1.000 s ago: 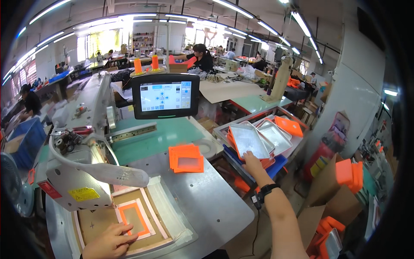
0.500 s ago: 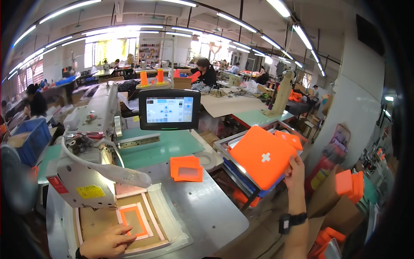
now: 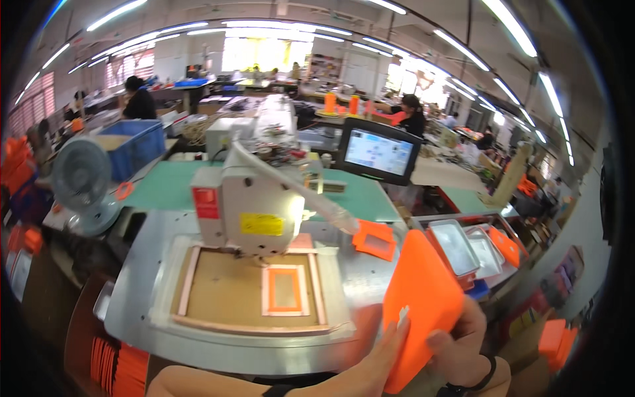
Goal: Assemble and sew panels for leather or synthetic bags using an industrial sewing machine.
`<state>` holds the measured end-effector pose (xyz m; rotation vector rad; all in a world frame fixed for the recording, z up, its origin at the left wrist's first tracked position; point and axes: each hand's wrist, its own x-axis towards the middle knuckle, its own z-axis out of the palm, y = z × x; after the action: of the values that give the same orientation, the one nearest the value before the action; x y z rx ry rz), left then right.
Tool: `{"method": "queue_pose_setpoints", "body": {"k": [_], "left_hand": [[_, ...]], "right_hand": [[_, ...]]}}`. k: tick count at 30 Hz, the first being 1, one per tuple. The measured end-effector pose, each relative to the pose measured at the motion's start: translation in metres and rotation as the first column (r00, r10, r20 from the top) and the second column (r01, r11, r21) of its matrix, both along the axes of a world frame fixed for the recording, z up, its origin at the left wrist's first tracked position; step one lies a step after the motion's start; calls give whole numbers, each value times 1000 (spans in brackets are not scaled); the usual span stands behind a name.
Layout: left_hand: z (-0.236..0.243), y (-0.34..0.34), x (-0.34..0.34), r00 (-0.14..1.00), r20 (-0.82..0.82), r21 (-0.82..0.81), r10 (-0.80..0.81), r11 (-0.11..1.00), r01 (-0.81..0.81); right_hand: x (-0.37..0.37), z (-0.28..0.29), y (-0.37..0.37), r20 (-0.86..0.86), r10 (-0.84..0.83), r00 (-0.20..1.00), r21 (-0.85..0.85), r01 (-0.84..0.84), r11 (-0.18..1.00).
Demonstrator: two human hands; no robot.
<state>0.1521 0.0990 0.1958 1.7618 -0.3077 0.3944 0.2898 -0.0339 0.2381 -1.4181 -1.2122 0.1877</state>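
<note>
An orange first-aid case (image 3: 423, 298) with a white cross stands tilted on edge in front of me, at the right end of the sewing table. My right hand (image 3: 463, 344) grips its right side, the thumb bent against it. Fingers of my left hand (image 3: 380, 354) lie along its left face, over part of the cross; the left thumb is hidden. To the left, an orange rectangular frame piece (image 3: 284, 289) lies inside a white-edged template (image 3: 264, 309) in the tan clamp board (image 3: 215, 294). The head of the sewing machine (image 3: 254, 212) stands over the board's far edge.
Orange frame pieces (image 3: 374, 239) lie on the table beyond the case. Pale trays (image 3: 455, 245) stand at the right. A tilted screen (image 3: 377, 152) rises behind. At the left are a fan (image 3: 83, 175), a blue crate (image 3: 135, 149) and a box of orange pieces (image 3: 119, 367).
The first-aid case has come off the trays at the right toward me and turned on edge. My left hand has left the orange frame piece and moved right onto the case. The view has swung left.
</note>
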Motion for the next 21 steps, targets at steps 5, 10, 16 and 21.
{"method": "queue_pose_setpoints", "body": {"k": [5,10,16,21], "left_hand": [[-34,7,-20,970,-244,-587,-23,800,-129],[-51,60,-59,935,-353,-676,31,682,-278],[-47,132,-138,867,-498,-833,-13,287,-474],[-53,178,-152,916,-351,-934,-194,141,-328]], "right_hand": [[-33,16,39,-86,370,925,-473,-365,802],[-32,18,36,361,595,718,-657,-257,709],[-1,8,44,723,382,576,-570,186,800],[23,-18,64,574,296,763,-398,-56,916]]}}
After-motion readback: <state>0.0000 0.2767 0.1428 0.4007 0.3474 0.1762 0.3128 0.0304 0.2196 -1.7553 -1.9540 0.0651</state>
